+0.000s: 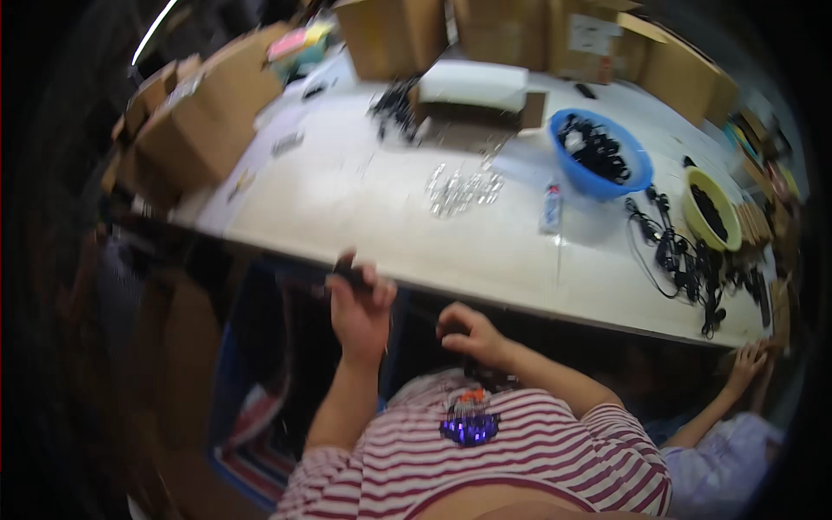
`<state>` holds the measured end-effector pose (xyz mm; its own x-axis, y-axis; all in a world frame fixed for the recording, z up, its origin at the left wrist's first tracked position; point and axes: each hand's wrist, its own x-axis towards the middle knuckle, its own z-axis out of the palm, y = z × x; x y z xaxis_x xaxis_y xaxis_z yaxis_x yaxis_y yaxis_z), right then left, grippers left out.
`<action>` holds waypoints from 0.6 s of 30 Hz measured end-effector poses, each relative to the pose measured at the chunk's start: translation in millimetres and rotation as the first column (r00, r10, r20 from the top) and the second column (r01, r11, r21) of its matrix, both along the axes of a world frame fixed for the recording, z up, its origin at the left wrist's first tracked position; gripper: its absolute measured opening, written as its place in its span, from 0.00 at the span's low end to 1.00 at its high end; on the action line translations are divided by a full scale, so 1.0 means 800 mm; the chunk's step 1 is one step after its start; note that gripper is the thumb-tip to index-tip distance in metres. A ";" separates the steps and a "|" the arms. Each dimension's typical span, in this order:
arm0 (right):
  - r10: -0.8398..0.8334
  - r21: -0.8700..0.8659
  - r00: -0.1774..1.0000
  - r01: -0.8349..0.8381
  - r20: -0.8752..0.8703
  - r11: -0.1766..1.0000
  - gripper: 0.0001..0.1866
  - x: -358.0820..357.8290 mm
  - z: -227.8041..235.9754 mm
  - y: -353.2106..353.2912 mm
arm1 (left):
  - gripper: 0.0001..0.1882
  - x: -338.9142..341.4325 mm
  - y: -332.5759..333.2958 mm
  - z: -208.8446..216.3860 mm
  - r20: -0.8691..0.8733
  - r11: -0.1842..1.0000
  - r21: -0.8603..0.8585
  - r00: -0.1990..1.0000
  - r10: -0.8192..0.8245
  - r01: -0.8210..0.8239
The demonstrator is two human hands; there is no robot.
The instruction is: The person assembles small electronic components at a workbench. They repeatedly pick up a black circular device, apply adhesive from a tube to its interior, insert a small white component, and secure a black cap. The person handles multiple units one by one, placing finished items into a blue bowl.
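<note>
My left hand is raised just off the table's front edge, its fingers closed around a small black object whose exact kind is blurred. Closer to my body, my right hand has its fingers curled in; whatever they hold, if anything, is hidden. Beyond both hands, a cluster of small shiny clear-looking pieces lies on the white table. To the right of that cluster is a small white and blue tube.
At the right are a blue basin of black parts, a yellow bowl and black cables. Cardboard boxes line the back; an open carton stands before them. A co-worker's hand rests at the right edge.
</note>
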<state>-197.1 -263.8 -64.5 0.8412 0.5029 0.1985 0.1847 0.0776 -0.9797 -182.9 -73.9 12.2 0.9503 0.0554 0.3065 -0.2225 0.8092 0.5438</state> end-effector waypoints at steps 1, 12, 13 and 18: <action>-0.025 -0.003 0.986 0.026 0.164 1.000 0.16 0.001 -0.008 0.002 | 0.27 -0.001 -0.003 0.008 -0.027 0.998 0.020 0.998 0.054 -0.053; -0.117 -0.556 0.981 0.184 0.153 0.811 0.15 0.000 -0.114 -0.023 | 0.30 0.000 0.022 0.005 0.099 0.967 0.191 0.983 0.153 -0.170; -0.097 -0.575 0.983 0.170 0.157 0.800 0.15 0.001 -0.123 -0.027 | 0.30 0.002 0.025 0.008 0.108 0.965 0.194 0.982 0.158 -0.177; -0.055 -0.689 0.998 0.066 0.038 0.721 0.15 -0.005 -0.133 -0.032 | 0.31 0.005 0.033 0.017 0.103 0.958 0.219 0.981 0.167 -0.186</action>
<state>-201.0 -289.2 -170.5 0.8746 0.4536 -0.1712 0.1791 -0.6304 -0.7553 -178.8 -47.7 25.7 0.9023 0.1396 0.4078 -0.4026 0.6109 0.6817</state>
